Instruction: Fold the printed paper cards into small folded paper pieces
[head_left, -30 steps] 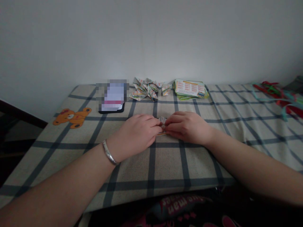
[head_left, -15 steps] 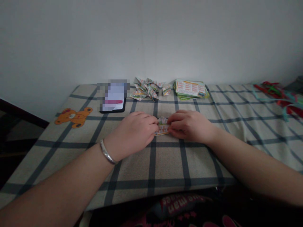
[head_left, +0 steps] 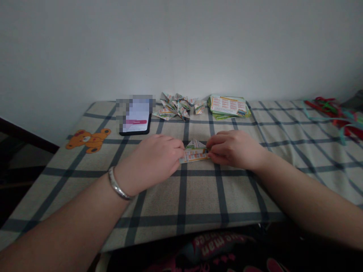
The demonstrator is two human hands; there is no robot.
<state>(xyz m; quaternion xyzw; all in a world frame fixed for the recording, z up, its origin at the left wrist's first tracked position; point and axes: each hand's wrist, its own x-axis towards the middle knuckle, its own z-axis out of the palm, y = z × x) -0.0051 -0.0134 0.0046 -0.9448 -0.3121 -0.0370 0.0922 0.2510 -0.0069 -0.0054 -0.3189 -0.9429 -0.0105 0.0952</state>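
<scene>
A printed sheet of paper (head_left: 194, 154), folded to a peak at its far side with a flat strip along the near side, lies on the checked tablecloth (head_left: 198, 196). My left hand (head_left: 159, 155) pinches its left end, fingers closed and a silver bangle on the wrist. At the right end, my right hand (head_left: 234, 149) grips the paper between thumb and fingers. Both fingertips cover the paper's outer corners. Beyond the hands sits a small heap of folded paper pieces (head_left: 177, 106), beside a stack of printed leaflets (head_left: 229, 105).
A phone (head_left: 137, 117) with a lit screen lies at the back left, partly pixelated. Near it is an orange teddy bear cutout (head_left: 88, 140). Red, green and pale blue ribbons (head_left: 334, 115) lie at the far right. A white wall (head_left: 181, 49) borders the table's back.
My hands have drawn apart along the paper, left hand to the left and right hand to the right. More of the folded peak and printed strip shows between them.
</scene>
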